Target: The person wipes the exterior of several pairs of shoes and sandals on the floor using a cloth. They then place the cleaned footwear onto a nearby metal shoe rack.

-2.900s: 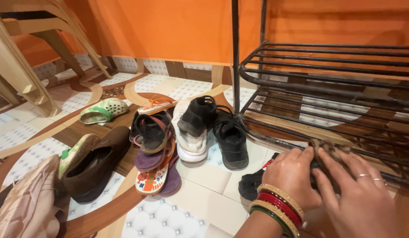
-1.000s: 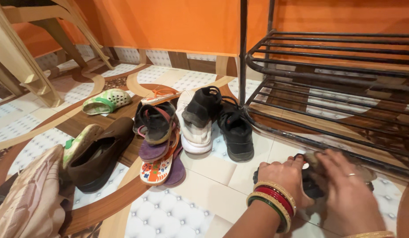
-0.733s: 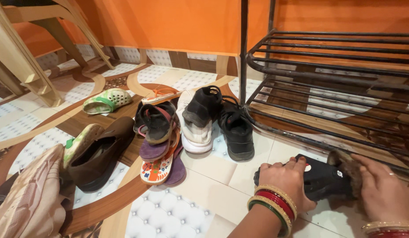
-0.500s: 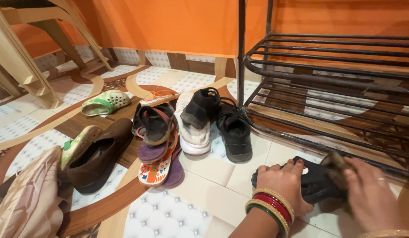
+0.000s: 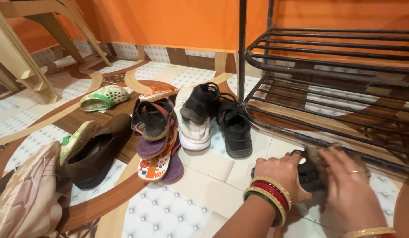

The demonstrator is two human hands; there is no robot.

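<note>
Black shoe [image 5: 308, 176] lies on the floor tiles [image 5: 200, 194] beside the metal rack [image 5: 328, 92]. Our left hand [image 5: 281, 174] curls closed around its near end; our right hand [image 5: 347, 185] lies flat and half-open over the far end, pressing a brownish cloth [image 5: 319, 154]. Its long axis runs left-right. Bare tile lies toward us; the shoe pile [image 5: 186, 123] sits well left.

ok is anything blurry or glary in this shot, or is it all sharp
Head view: the right hand is motion-blurred over the black shoe; the left hand is only slightly soft; the shoes by the rack look sharp; light is soft and even, with a mild sheen on the floor tiles and no harsh glare.
</note>
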